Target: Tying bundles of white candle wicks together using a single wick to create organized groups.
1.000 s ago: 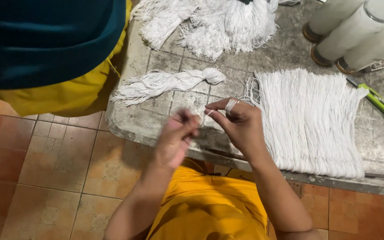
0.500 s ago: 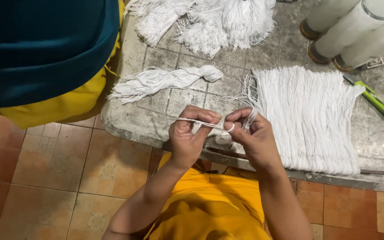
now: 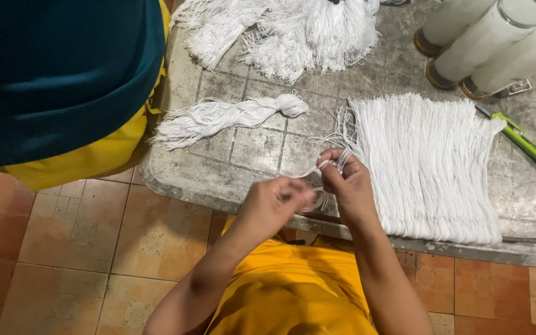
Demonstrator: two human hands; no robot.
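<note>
Right hand (image 3: 350,186): raised over the near edge of the surface (image 3: 249,149), fingers pinched on a thin white strand (image 3: 310,172) that runs leftward from the fingertips.
Left hand (image 3: 277,201): just beside the right one, curled shut around the other end of the same strand; the fingertips are blurred, so the exact grip cannot be made out.
White strand: short, slack, bridging the two hands at the near edge, just left of the flat sheet of yarn.
Flat sheet of yarn (image 3: 429,167): many parallel white strands laid side by side, reaching from mid-surface to the near edge; its loose upper left corner frays toward the right hand.
Rod (image 3: 527,241): dark, thin, poking out from under the sheet's near right corner.
Twisted bundle (image 3: 224,118): white yarn, lying slantwise near the left edge, apart from the hands.
Tasselled heap (image 3: 293,31): fluffy cut yarn piled along the far edge.
Cones of thread (image 3: 491,40): three white ones lying at the far right corner.
Green utility knife (image 3: 519,138): at the right edge, just past the sheet.
Another person (image 3: 63,80): teal and yellow clothing at the surface's left edge.
</note>
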